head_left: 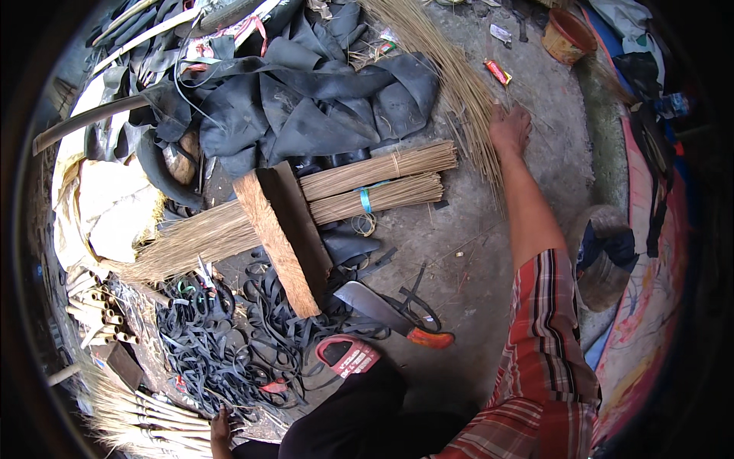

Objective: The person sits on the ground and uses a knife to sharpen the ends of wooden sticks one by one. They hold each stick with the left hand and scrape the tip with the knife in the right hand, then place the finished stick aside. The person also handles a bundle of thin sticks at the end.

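Observation:
My right hand (511,128) reaches far forward over the floor, beside a long loose spread of thin tan sticks (459,73). Its fingers are slightly bent and apart, with nothing visible in them. A red and yellow wrapper (498,73) lies just beyond its fingertips. My left hand (220,431) is low at the front left, next to several brooms (164,421) and a heap of black rubber strips (222,336); its grip is unclear. Between the hands, a wooden block (279,245) lies across two tied stick bundles (382,183).
A large knife (375,306) with an orange handle lies near my sandalled foot (348,356). Black rubber sheets (321,99) pile up at the far left. A brown bucket (568,37) stands at the far right. Short bamboo tubes (95,310) are stacked at the left.

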A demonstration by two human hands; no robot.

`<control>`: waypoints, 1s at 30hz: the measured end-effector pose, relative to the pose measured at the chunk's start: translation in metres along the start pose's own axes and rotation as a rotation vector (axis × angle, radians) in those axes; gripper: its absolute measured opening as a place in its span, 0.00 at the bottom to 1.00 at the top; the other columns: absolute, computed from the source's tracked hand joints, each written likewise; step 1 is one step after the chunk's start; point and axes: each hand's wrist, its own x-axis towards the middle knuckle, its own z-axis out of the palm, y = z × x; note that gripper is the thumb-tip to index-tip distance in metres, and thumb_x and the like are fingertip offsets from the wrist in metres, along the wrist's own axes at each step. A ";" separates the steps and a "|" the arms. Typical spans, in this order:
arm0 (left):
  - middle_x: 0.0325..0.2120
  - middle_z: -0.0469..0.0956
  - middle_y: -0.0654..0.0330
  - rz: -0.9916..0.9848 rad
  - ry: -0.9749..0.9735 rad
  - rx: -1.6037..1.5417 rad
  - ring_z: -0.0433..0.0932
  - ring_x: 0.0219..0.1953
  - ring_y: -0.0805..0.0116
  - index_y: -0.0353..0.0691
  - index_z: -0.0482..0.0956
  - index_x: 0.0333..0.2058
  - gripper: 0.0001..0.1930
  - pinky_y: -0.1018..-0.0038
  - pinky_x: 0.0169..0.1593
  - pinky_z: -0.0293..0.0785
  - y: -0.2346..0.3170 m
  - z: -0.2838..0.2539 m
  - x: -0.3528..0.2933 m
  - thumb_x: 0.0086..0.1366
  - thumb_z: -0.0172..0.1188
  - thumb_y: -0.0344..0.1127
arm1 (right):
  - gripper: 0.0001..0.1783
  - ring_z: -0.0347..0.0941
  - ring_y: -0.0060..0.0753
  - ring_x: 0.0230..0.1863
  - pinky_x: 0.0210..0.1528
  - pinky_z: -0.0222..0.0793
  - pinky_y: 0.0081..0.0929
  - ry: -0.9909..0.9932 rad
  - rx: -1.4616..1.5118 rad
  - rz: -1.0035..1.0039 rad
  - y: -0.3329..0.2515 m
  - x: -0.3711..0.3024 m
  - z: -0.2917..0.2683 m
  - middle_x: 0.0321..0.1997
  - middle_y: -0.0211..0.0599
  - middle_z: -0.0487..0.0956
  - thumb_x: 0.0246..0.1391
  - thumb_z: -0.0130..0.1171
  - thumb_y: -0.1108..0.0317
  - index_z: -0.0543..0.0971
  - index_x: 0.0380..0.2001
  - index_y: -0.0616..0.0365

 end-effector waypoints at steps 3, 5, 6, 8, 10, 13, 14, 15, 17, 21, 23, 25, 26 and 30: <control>0.36 0.84 0.46 0.036 0.011 0.088 0.85 0.32 0.54 0.35 0.80 0.53 0.36 0.63 0.34 0.81 0.001 -0.001 0.019 0.72 0.49 0.67 | 0.37 0.52 0.55 0.76 0.73 0.52 0.59 -0.033 -0.067 0.013 0.010 0.018 0.010 0.76 0.46 0.59 0.65 0.49 0.42 0.66 0.68 0.56; 0.41 0.85 0.44 0.281 0.130 0.634 0.85 0.41 0.52 0.33 0.84 0.48 0.36 0.62 0.44 0.79 0.004 -0.011 0.033 0.71 0.51 0.67 | 0.37 0.50 0.54 0.77 0.74 0.52 0.58 -0.051 -0.095 -0.032 0.018 0.038 0.020 0.78 0.45 0.56 0.66 0.48 0.43 0.63 0.70 0.55; 0.41 0.85 0.44 0.270 0.159 0.700 0.83 0.46 0.52 0.31 0.84 0.46 0.36 0.59 0.48 0.77 0.006 -0.018 0.039 0.71 0.52 0.66 | 0.37 0.49 0.53 0.78 0.74 0.51 0.58 -0.056 -0.119 -0.058 0.023 0.050 0.026 0.79 0.45 0.54 0.67 0.48 0.44 0.62 0.71 0.55; 0.39 0.85 0.44 0.129 0.155 0.453 0.84 0.42 0.51 0.32 0.85 0.45 0.35 0.60 0.43 0.78 0.019 -0.034 0.055 0.71 0.53 0.65 | 0.37 0.46 0.53 0.79 0.74 0.50 0.58 -0.061 -0.198 -0.114 0.034 0.082 0.043 0.80 0.44 0.52 0.68 0.46 0.47 0.60 0.73 0.55; 0.35 0.84 0.47 0.033 0.198 0.369 0.84 0.34 0.52 0.34 0.82 0.48 0.32 0.59 0.35 0.79 0.033 -0.061 0.055 0.72 0.52 0.63 | 0.36 0.44 0.52 0.80 0.75 0.49 0.59 -0.044 -0.234 -0.223 0.046 0.122 0.062 0.81 0.43 0.50 0.69 0.45 0.49 0.58 0.74 0.55; 0.31 0.81 0.50 0.017 0.141 0.163 0.82 0.25 0.57 0.35 0.75 0.51 0.29 0.59 0.27 0.79 0.055 -0.097 0.034 0.74 0.50 0.60 | 0.35 0.42 0.49 0.81 0.77 0.44 0.60 0.009 -0.268 -0.418 0.057 0.175 0.083 0.81 0.42 0.49 0.71 0.41 0.52 0.55 0.75 0.55; 0.32 0.81 0.50 -0.030 0.185 0.219 0.82 0.24 0.59 0.35 0.72 0.52 0.29 0.59 0.26 0.79 0.064 -0.108 0.027 0.74 0.49 0.60 | 0.34 0.43 0.48 0.81 0.77 0.41 0.61 0.001 -0.376 -0.403 0.056 0.186 0.089 0.81 0.42 0.50 0.71 0.40 0.54 0.54 0.75 0.55; 0.33 0.81 0.49 0.000 0.213 0.217 0.82 0.24 0.58 0.34 0.72 0.51 0.30 0.61 0.25 0.78 0.069 -0.116 0.018 0.74 0.49 0.60 | 0.34 0.44 0.46 0.81 0.77 0.40 0.61 -0.031 -0.311 -0.374 0.055 0.193 0.092 0.81 0.42 0.51 0.72 0.40 0.54 0.53 0.75 0.55; 0.36 0.81 0.46 -0.076 0.332 0.277 0.82 0.25 0.57 0.34 0.72 0.53 0.31 0.62 0.24 0.77 0.076 -0.129 0.001 0.74 0.48 0.61 | 0.35 0.45 0.44 0.81 0.77 0.36 0.62 -0.151 -0.305 -0.155 0.055 0.199 0.088 0.81 0.43 0.53 0.72 0.40 0.53 0.52 0.76 0.55; 0.34 0.82 0.48 -0.077 0.336 0.305 0.82 0.22 0.58 0.32 0.72 0.53 0.33 0.61 0.23 0.77 0.090 -0.133 -0.008 0.74 0.48 0.63 | 0.33 0.49 0.45 0.80 0.74 0.35 0.66 -0.289 -0.490 -0.181 0.056 0.189 0.082 0.80 0.41 0.54 0.72 0.39 0.51 0.54 0.75 0.52; 0.33 0.82 0.48 -0.022 0.276 0.297 0.83 0.23 0.58 0.32 0.73 0.52 0.33 0.63 0.23 0.78 0.096 -0.128 -0.004 0.73 0.49 0.63 | 0.33 0.52 0.48 0.78 0.73 0.37 0.65 -0.195 -0.502 -0.214 0.059 0.184 0.085 0.79 0.43 0.56 0.71 0.39 0.50 0.56 0.74 0.51; 0.33 0.82 0.48 0.011 0.261 0.296 0.83 0.24 0.58 0.32 0.74 0.51 0.32 0.65 0.23 0.78 0.104 -0.122 0.002 0.73 0.49 0.62 | 0.33 0.55 0.53 0.76 0.72 0.43 0.62 -0.151 -0.519 -0.241 0.060 0.180 0.086 0.77 0.46 0.60 0.70 0.40 0.47 0.61 0.71 0.52; 0.33 0.82 0.48 0.017 0.272 0.330 0.84 0.24 0.58 0.33 0.75 0.50 0.32 0.66 0.23 0.78 0.108 -0.119 0.005 0.74 0.49 0.62 | 0.33 0.56 0.55 0.75 0.72 0.44 0.62 -0.169 -0.511 -0.281 0.058 0.178 0.088 0.76 0.47 0.60 0.70 0.40 0.46 0.62 0.70 0.52; 0.32 0.82 0.50 0.114 0.253 0.253 0.84 0.24 0.60 0.34 0.74 0.50 0.29 0.67 0.23 0.76 0.118 -0.106 0.018 0.74 0.49 0.59 | 0.40 0.62 0.67 0.69 0.70 0.52 0.59 -0.193 -0.525 -0.284 0.037 0.146 0.070 0.67 0.65 0.68 0.69 0.37 0.35 0.72 0.63 0.60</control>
